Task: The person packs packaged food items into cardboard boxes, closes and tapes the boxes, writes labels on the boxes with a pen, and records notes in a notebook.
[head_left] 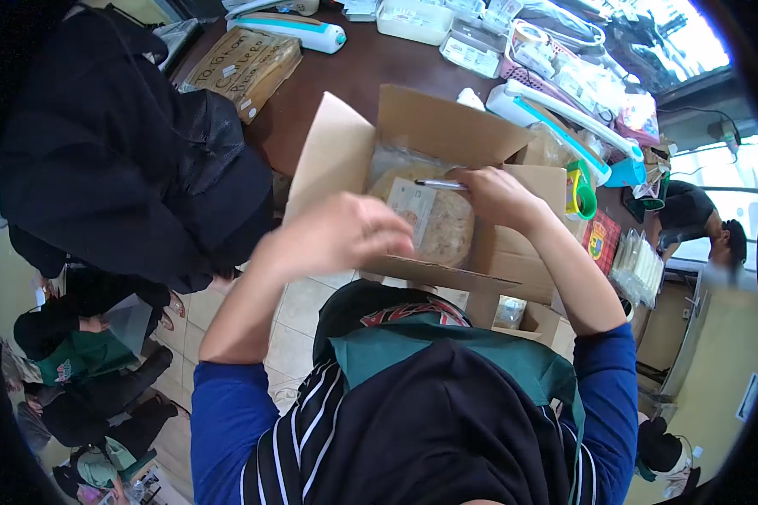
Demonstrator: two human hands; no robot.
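Note:
An open cardboard box stands at the table's near edge, its flaps spread outward. Inside lie round flatbreads in clear plastic, with a white printed label on top. My right hand is over the right side of the box, closed on a pen that points left above the label. Over the box's near left corner is my left hand, smeared by motion. Its fingers reach toward the label, and I cannot tell whether they hold anything.
A taped brown parcel with handwriting lies at the back left. Tape rolls, plastic tubs and a pink basket crowd the back and right. A person in black stands close on the left; other people are farther off.

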